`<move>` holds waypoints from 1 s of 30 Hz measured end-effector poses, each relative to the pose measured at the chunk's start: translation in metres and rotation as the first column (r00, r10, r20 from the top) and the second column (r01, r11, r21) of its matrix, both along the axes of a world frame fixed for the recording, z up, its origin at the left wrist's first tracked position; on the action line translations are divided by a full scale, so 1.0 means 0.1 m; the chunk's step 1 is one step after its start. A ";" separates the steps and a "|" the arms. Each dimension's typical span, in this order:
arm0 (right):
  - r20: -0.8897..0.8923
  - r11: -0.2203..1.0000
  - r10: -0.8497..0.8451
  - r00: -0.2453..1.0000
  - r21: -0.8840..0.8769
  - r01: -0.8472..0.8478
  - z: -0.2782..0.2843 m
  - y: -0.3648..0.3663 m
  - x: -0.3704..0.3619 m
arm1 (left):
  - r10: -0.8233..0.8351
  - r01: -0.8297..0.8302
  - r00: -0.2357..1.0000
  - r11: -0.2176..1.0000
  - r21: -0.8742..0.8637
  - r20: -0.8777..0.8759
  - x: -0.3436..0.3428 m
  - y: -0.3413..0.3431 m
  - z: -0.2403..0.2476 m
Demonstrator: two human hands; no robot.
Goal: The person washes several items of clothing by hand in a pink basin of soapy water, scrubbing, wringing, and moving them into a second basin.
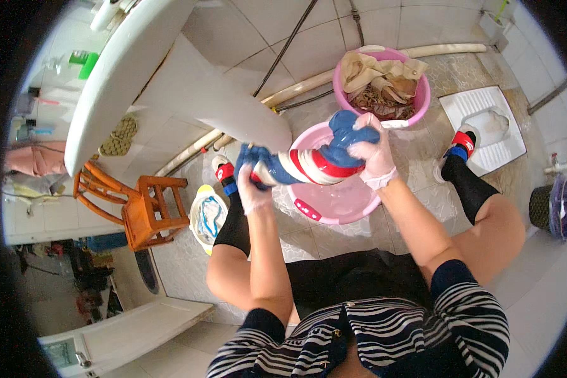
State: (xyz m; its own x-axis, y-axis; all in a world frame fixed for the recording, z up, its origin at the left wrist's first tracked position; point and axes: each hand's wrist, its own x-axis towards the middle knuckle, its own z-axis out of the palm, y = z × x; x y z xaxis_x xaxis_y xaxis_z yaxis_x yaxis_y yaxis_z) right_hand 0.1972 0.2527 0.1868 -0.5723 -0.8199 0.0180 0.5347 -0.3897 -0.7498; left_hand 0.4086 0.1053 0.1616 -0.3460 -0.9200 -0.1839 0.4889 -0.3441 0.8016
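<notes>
A wet garment (305, 165) in blue, red and white is twisted into a rope and stretched between my hands. My left hand (256, 192), in a thin clear glove, is closed around its left end. At the other end my right hand (373, 156), gloved the same way, grips a bunched blue part. Below the twisted cloth stands a pink basin (334, 218) holding water. The cloth hangs above it and covers part of its rim.
A second pink basin (341, 94) holds beige and brown cloth. To the right is a white squat toilet (510, 151). On the left stand a wooden chair (146, 211), a small white-and-yellow basin (197, 236) and a white sink (123, 75). A bin (540, 208) stands far right.
</notes>
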 end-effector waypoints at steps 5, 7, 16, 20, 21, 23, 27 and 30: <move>-0.955 0.960 -0.059 0.289 -0.134 -0.247 0.44 0.08 0.20 | -0.022 0.023 0.999 0.999 0.031 -0.037 -0.47 -0.34 -0.09; -0.991 0.935 -0.104 -0.083 -0.069 -0.349 0.35 0.10 0.34 | 0.047 -0.043 0.998 0.995 0.092 -0.041 -0.59 -0.34 -0.06; -0.802 0.981 0.048 -0.595 0.150 -0.123 -0.73 -0.02 0.10 | 0.158 -0.154 0.987 0.980 -0.126 0.020 -0.93 0.30 0.03; -0.832 0.965 -0.017 -0.555 0.131 -0.225 -0.59 0.06 0.03 | -0.236 0.225 0.965 0.969 -0.104 -0.115 -0.65 0.34 0.14; -0.840 0.969 -0.074 -0.538 0.067 -0.237 -0.47 0.03 0.05 | -0.320 0.326 0.932 0.945 0.007 -0.171 -0.48 0.24 0.01; -0.862 0.963 -0.154 -0.482 -0.022 -0.268 -0.24 -0.08 0.03 | -0.264 0.259 0.964 0.961 0.096 0.039 -0.44 0.26 -0.17; -0.803 0.936 -0.199 -0.562 0.013 -0.351 0.15 -0.11 0.10 | -0.040 0.036 0.999 0.930 0.366 0.004 -0.52 0.16 -0.21; -0.891 0.936 -0.221 -0.396 -0.079 -0.344 0.22 0.04 0.09 | 0.143 -0.106 0.986 0.936 0.336 -0.086 -0.64 0.23 0.06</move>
